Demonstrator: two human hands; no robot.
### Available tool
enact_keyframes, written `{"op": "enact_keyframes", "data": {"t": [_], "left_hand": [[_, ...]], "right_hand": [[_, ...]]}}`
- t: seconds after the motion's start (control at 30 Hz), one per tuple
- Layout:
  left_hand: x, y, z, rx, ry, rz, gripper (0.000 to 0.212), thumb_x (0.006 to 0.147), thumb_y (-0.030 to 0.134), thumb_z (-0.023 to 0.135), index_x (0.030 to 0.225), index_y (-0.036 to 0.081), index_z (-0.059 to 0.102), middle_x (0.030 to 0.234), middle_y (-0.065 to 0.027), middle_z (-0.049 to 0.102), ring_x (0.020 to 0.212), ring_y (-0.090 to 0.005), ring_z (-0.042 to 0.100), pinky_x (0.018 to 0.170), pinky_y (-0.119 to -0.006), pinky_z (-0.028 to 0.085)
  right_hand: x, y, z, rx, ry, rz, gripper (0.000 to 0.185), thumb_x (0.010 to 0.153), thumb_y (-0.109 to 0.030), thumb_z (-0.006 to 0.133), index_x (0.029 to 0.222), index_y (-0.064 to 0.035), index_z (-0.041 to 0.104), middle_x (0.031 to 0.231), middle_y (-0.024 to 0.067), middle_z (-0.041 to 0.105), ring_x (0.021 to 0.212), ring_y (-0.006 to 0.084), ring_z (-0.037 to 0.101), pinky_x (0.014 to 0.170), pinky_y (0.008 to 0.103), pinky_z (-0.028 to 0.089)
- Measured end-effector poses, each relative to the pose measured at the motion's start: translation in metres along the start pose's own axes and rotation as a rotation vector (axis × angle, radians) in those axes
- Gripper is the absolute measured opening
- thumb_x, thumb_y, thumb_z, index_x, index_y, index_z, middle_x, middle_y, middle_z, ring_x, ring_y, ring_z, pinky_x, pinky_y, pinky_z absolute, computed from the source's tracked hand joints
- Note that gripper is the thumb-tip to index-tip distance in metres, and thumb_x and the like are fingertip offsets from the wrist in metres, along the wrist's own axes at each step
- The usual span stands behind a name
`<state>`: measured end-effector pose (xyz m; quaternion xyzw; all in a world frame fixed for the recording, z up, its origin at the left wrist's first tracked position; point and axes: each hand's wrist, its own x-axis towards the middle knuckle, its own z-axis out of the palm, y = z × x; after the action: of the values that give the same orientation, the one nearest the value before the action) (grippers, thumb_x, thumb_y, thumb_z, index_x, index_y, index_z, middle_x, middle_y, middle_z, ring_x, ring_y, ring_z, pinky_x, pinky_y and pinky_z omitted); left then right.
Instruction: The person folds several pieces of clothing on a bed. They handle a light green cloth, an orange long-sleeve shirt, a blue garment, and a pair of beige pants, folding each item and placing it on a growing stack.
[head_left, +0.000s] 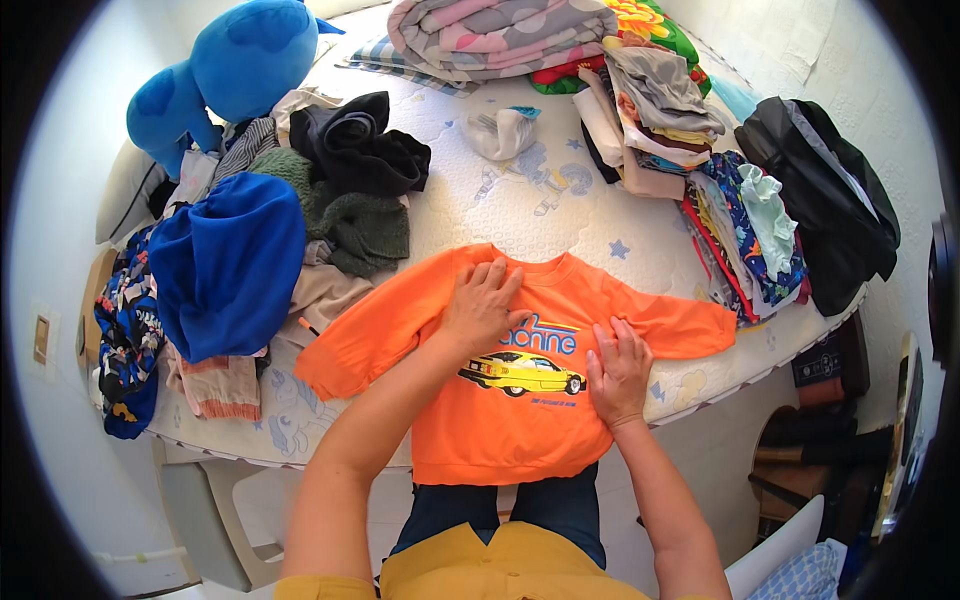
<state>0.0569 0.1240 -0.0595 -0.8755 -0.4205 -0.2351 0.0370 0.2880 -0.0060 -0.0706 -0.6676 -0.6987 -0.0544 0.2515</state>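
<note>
An orange sweatshirt (510, 442) lies spread at the front of the bed, its collar away from me and its hem over the near edge. A yellow car and some lettering are printed on its chest. My left hand (484, 307) rests flat on the upper chest near the left shoulder, covering part of the lettering. On the other side, my right hand (621, 371) presses on the cloth beside the car print, fingers slightly apart. Both sleeves reach outward, the left one toward a heap of clothes. Neither hand grips anything that I can see.
Left on the mattress (442, 217) are blue cloth (232, 262), dark garments (360, 150) and a blue plush toy (255, 60). Folded clothes (660, 112) are stacked at right beside a black jacket (817, 195). A rolled quilt (502, 37) lies behind; a grey chair (206, 525) stands below.
</note>
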Motion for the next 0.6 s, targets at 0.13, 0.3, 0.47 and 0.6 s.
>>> {"op": "enact_keyframes", "data": {"t": [0.13,0.3,0.47,0.6], "left_hand": [[-0.001,-0.010,-0.002,-0.125,-0.120,-0.062,0.054,0.089,0.040,0.067,0.132,0.008,0.056,0.143,-0.0129,0.048,0.129,-0.0306,0.045,0.110,-0.044,0.033],[-0.074,0.022,-0.051,-0.987,0.097,-0.594,0.033,0.096,0.022,0.063,0.123,0.004,0.059,0.128,-0.0147,0.056,0.116,-0.0266,0.057,0.091,-0.037,0.050],[-0.159,0.012,-0.093,-1.971,0.572,-1.402,0.032,0.103,0.028,0.055,0.118,-0.001,0.054,0.116,-0.0158,0.061,0.108,-0.0267,0.063,0.079,-0.028,0.057],[-0.159,0.010,-0.095,-2.005,0.789,-1.523,0.035,0.103,0.031,0.053,0.116,-0.001,0.050,0.121,-0.0175,0.059,0.109,-0.0294,0.062,0.076,-0.029,0.059]], "right_hand": [[-0.001,0.001,0.003,0.005,0.007,0.000,0.041,0.088,-0.022,0.065,0.127,-0.0120,0.061,0.138,0.0116,0.051,0.133,0.0281,0.045,0.110,0.0463,0.031],[-0.003,0.003,0.005,-0.014,0.015,0.009,0.041,0.088,-0.022,0.065,0.128,-0.0117,0.061,0.138,0.0113,0.051,0.133,0.0280,0.046,0.110,0.0464,0.032],[-0.004,0.002,0.004,-0.015,0.017,0.008,0.041,0.088,-0.022,0.065,0.128,-0.0117,0.061,0.138,0.0107,0.051,0.132,0.0277,0.046,0.111,0.0459,0.032],[-0.003,0.004,0.005,-0.011,0.034,0.003,0.041,0.088,-0.022,0.065,0.127,-0.0119,0.061,0.137,0.0102,0.052,0.132,0.0270,0.046,0.111,0.0456,0.032]]}}
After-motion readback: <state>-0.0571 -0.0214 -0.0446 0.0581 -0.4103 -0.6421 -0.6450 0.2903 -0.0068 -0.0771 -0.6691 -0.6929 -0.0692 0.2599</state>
